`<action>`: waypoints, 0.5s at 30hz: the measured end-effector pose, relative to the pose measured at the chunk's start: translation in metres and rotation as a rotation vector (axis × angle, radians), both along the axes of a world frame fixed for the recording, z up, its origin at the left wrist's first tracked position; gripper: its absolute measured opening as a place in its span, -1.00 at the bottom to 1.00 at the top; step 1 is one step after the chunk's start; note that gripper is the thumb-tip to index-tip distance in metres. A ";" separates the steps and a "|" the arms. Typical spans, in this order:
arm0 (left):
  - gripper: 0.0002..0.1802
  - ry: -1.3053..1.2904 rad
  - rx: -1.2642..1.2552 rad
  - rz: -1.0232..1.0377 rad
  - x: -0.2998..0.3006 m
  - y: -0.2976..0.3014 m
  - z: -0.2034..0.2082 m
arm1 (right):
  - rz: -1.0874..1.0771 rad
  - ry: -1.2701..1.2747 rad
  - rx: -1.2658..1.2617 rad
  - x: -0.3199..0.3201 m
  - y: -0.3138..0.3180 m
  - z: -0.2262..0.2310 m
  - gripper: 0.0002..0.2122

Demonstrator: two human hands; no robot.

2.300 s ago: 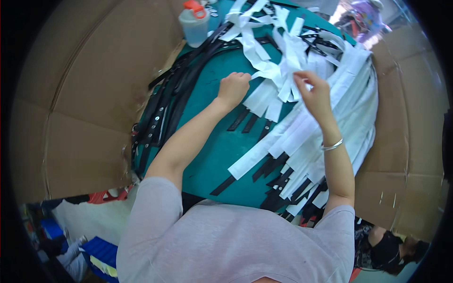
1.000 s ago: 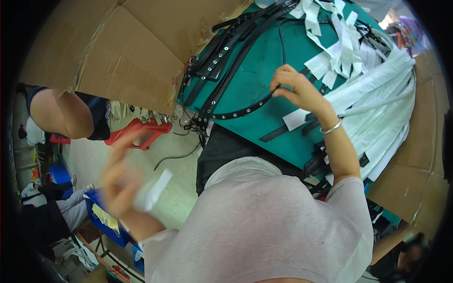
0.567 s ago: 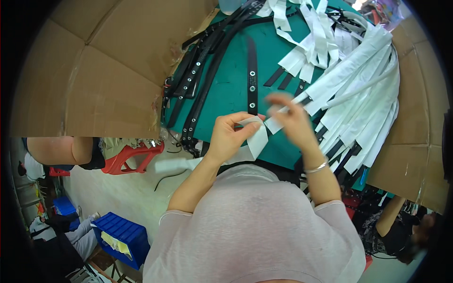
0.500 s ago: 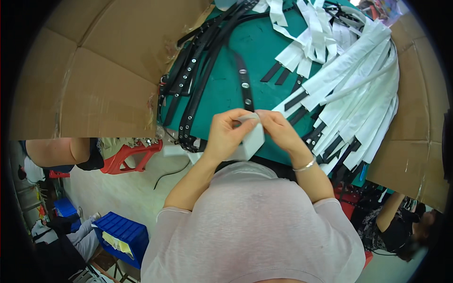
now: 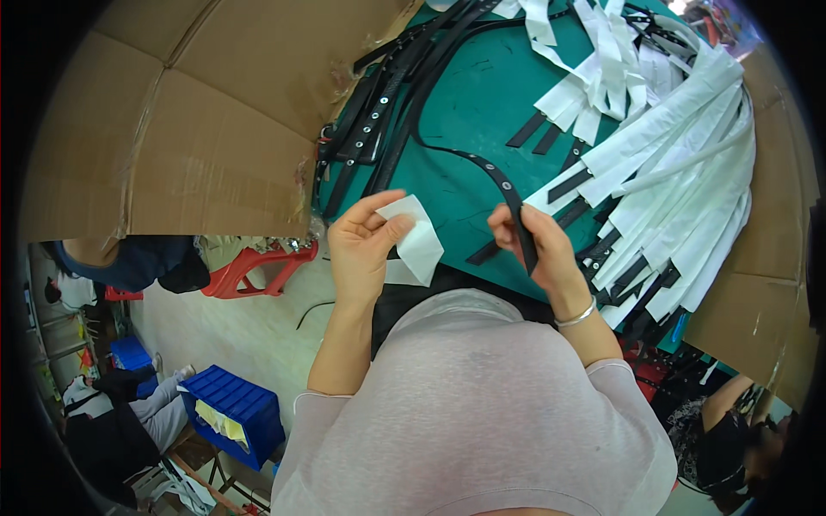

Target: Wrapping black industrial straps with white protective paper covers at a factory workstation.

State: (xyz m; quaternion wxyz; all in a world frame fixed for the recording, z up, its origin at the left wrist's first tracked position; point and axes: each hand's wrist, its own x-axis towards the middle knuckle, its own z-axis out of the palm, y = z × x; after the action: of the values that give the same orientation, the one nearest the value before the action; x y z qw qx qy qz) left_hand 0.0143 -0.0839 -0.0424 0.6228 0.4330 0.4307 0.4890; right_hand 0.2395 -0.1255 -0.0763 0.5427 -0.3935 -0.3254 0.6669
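Note:
Pinched between the thumb and fingers of my left hand (image 5: 364,249) is a white paper sleeve (image 5: 420,242), flat and creased, its lower part hanging near my body. My right hand (image 5: 544,249) grips the end of a black belt (image 5: 506,185) with metal eyelets. From there the belt curves back across the green table (image 5: 482,95) to a bundle of black belts (image 5: 385,107) at the far left. The two hands are apart. To the right of my right hand lies a large pile of belts in white sleeves (image 5: 667,163), black ends sticking out.
Cardboard walls (image 5: 228,129) rise at the left and right of the table. Loose white strips (image 5: 594,73) lie at the back. On the floor at left are a red stool (image 5: 258,268) and a blue crate (image 5: 232,413). Another person (image 5: 718,439) sits at the lower right.
My hands have separated: the left has moved left with the white sleeve, the right moved right with the belt end. The view has shifted slightly.

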 end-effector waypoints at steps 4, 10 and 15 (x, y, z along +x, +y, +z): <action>-0.85 0.092 0.095 0.022 -0.006 -0.008 0.013 | 0.291 0.014 0.067 0.006 0.007 0.029 -0.66; -0.86 -0.020 0.161 0.016 0.003 -0.019 0.016 | -0.037 -0.221 0.276 -0.013 0.016 0.071 -0.80; -0.83 0.063 0.140 0.030 0.011 -0.024 0.017 | -0.059 -0.366 0.316 -0.021 0.013 0.084 -0.85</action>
State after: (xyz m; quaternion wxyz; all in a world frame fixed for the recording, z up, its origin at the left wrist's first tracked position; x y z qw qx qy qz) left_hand 0.0250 -0.1075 -0.0254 0.5698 0.4842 0.4215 0.5131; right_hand 0.2180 -0.1130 0.0073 0.5487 -0.4274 -0.5072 0.5090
